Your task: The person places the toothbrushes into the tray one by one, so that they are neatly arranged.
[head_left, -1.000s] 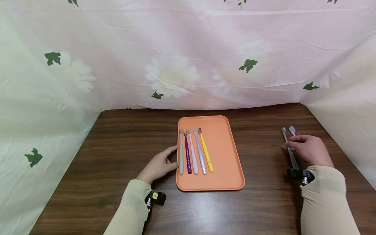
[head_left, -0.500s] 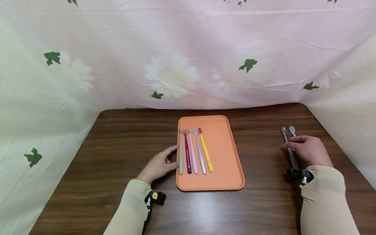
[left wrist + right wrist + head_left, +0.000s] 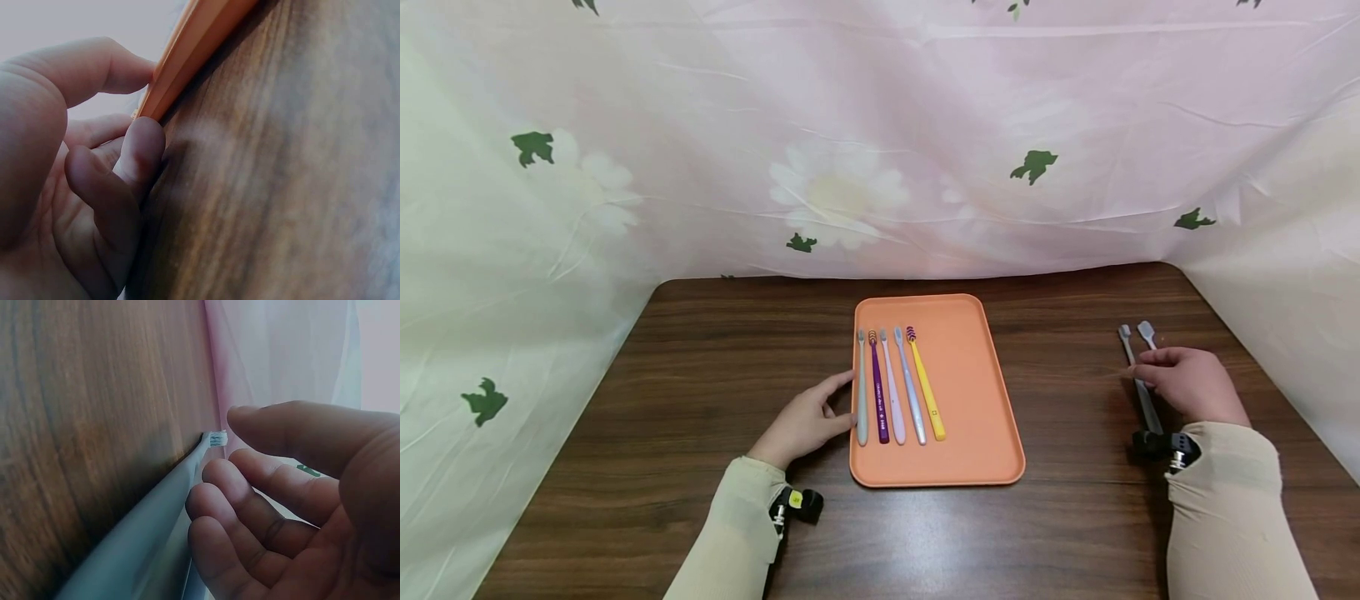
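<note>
My left hand (image 3: 805, 425) lies beside the orange tray (image 3: 973, 392), its thumb and forefinger touching the left rim. In the left wrist view the thumb (image 3: 131, 75) tip meets the tray's side (image 3: 187, 56), and other fingers bend below it. At the right, my right hand (image 3: 1198, 385) hovers over two toothbrushes. One is a grey toothbrush (image 3: 1147, 407); the other has a pale blue head (image 3: 1146, 332), its handle mostly hidden by the hand. The right wrist view shows loosely bent fingers, a gap to the thumb (image 3: 294, 428), and a toothbrush handle (image 3: 131, 531) beside the fingertips.
On the tray's left half, toothbrushes lie side by side: grey-green (image 3: 862, 400), purple (image 3: 880, 404), lilac (image 3: 892, 392), light blue (image 3: 911, 392) and yellow (image 3: 927, 392). The brown wooden table (image 3: 737, 350) meets a floral curtain (image 3: 880, 150) at its back and sides.
</note>
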Demonstrator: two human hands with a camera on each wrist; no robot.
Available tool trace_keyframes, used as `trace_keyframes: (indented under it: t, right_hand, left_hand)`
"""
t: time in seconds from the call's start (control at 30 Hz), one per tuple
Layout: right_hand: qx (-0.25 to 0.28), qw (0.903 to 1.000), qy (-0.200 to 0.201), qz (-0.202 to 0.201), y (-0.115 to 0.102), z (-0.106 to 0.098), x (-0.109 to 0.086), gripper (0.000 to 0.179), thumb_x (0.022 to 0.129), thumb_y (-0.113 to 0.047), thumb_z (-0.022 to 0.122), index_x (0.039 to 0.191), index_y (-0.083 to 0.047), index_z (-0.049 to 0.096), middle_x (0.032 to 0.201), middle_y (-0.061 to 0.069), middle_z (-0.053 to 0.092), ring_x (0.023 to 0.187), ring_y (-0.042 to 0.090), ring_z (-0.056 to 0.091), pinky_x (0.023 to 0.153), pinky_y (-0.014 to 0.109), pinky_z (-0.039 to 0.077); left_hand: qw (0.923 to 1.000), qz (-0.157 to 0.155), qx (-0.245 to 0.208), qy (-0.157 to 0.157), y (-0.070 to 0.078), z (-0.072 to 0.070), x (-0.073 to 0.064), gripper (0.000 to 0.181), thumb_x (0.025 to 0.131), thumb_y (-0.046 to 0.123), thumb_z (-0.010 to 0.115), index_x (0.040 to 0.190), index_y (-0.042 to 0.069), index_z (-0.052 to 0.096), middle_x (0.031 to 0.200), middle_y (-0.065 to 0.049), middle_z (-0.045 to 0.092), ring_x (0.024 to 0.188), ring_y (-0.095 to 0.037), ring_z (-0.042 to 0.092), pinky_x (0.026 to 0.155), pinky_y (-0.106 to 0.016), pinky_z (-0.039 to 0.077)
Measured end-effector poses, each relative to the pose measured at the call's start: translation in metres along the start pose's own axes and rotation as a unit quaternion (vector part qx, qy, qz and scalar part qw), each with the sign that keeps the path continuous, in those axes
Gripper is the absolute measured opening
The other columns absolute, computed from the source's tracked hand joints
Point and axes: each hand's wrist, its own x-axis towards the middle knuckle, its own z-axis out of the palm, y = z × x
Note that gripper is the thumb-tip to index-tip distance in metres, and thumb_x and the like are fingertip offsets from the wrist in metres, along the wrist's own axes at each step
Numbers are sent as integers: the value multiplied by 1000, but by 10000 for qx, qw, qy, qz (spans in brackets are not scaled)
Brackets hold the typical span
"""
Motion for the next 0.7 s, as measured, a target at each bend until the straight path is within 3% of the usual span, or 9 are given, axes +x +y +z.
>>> trace_keyframes:
  t: [0.7]
  right_hand:
    - [-179, 9998, -125, 36, 2, -1, 1, 46, 89, -32, 61, 113, 7, 58, 102, 27, 58, 79, 30, 52, 59, 34, 37]
  left_hand:
    - [10000, -60, -33, 13, 0, 1, 0, 67, 82, 35, 70, 142, 32, 38, 62, -2, 55, 58, -16, 53, 51, -32, 44]
